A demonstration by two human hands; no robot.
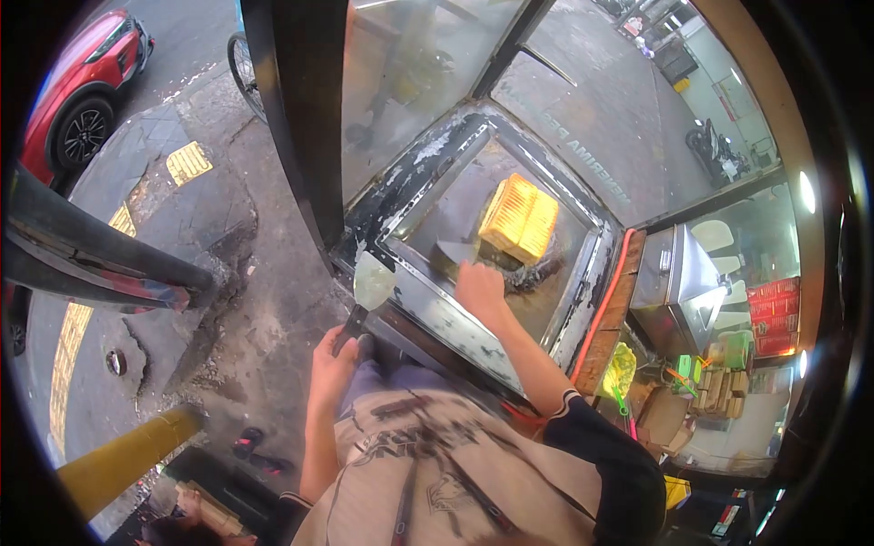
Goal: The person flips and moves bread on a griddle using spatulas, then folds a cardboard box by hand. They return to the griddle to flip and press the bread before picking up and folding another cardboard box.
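Two ridged, yellow-gold slabs of bread [521,218] lie side by side on the dark griddle [437,205]. My right hand [480,289] is closed just in front of them, over the griddle. From it a flat metal spatula blade [452,250] points up and left, near the bread's lower left edge; my fist hides the handle. Off the griddle's front left corner, my left hand [334,357] grips the dark handle of a second spatula [373,282]. Its wide blade is smeared with something pale and points upward.
Glass panels [564,118] and a black post [296,118] surround the griddle. An orange hose [605,305] runs along its right side. Farther right stand a metal box [669,291] and a yellow-green bag [619,369]. A red car [86,86] is on the street at left.
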